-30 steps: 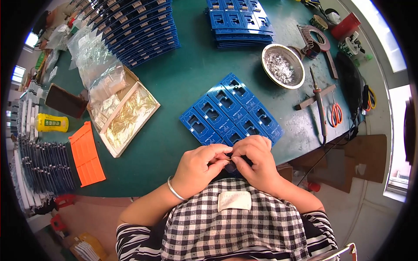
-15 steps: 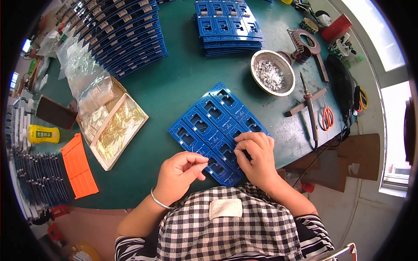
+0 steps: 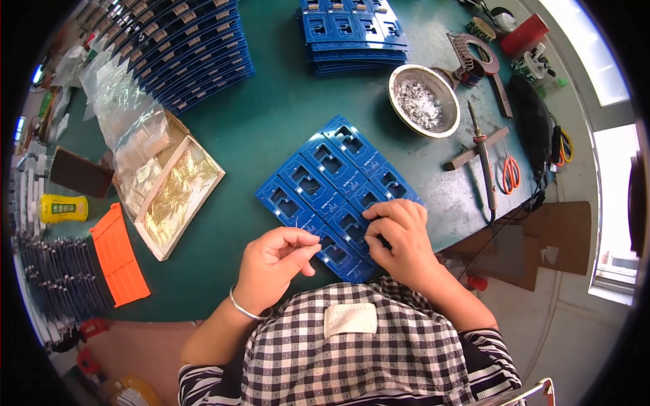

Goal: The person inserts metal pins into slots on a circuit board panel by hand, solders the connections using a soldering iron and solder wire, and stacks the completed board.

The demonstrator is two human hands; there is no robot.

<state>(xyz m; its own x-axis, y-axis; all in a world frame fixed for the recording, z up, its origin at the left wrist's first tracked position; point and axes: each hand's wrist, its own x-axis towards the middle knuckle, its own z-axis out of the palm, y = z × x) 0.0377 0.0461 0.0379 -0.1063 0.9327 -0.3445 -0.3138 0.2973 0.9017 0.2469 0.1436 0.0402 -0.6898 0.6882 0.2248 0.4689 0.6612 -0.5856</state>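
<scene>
A panel of blue circuit boards (image 3: 332,196) with cut-out openings lies at an angle on the green bench in front of me. My left hand (image 3: 276,262) is over the panel's near left edge, thumb and forefinger pinched together. Whatever sits in that pinch is too small to make out. My right hand (image 3: 401,238) rests at the panel's right side, its fingers curled inward with the thumb near them. Its palm side is hidden, and I cannot see what it may hold.
An open box of thin gold-coloured metal pins (image 3: 177,199) stands left, beside an orange plastic tray (image 3: 120,257). A bowl of silvery scraps (image 3: 421,108), a soldering iron (image 3: 484,169) and orange-handled scissors (image 3: 510,174) are right. Stacked blue panels (image 3: 352,40) lie at the back.
The whole view has shifted slightly, so the bench things appear a little higher and further left. Both hands keep nearly the same pose at the panel.
</scene>
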